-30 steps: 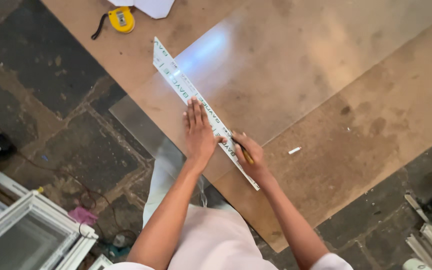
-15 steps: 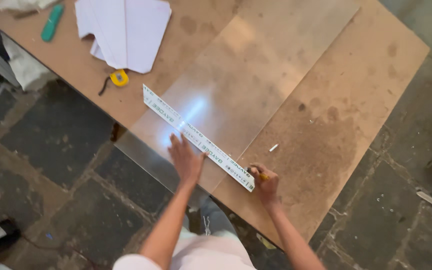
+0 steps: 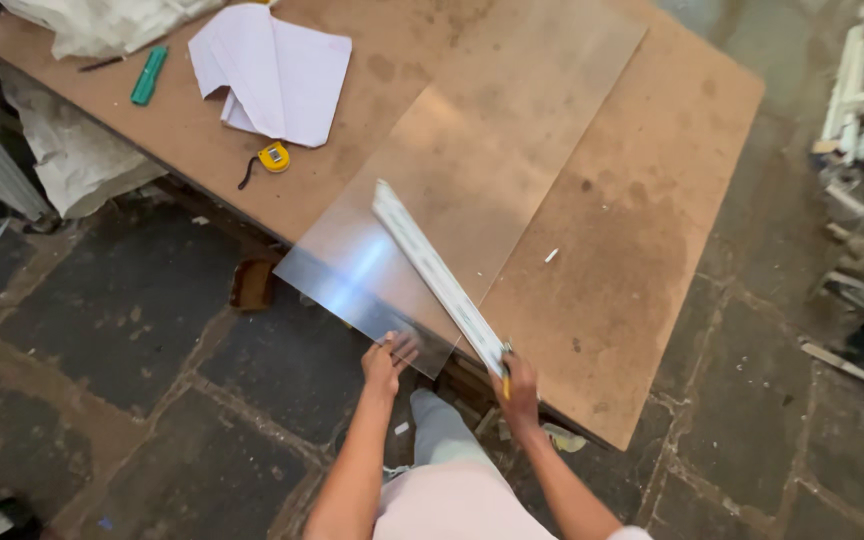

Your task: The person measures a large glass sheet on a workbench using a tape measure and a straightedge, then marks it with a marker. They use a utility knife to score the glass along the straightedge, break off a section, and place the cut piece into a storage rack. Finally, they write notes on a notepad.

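Head view, person standing at the near edge of a brown fibreboard worktable. A clear glass sheet is lying flat on the table, its near-left corner overhanging the table edge above the dark stone floor. A long white ruler is lying diagonally across the glass, its near end reaching the table's near edge. Left hand is gripping the overhanging near edge of the glass, fingers curled around the rim, thumb on top. Right hand is closed around the near end of the ruler and is also holding a small yellow tool, partly hidden, kind not clear. Both forearms are reaching forward from light pink clothing at the frame bottom. Further back on the table: a yellow tape measure just beside loose white paper sheets, a green marker to the left, crumpled white cloth at the far left edge. White frame pieces are lying on the floor at right.
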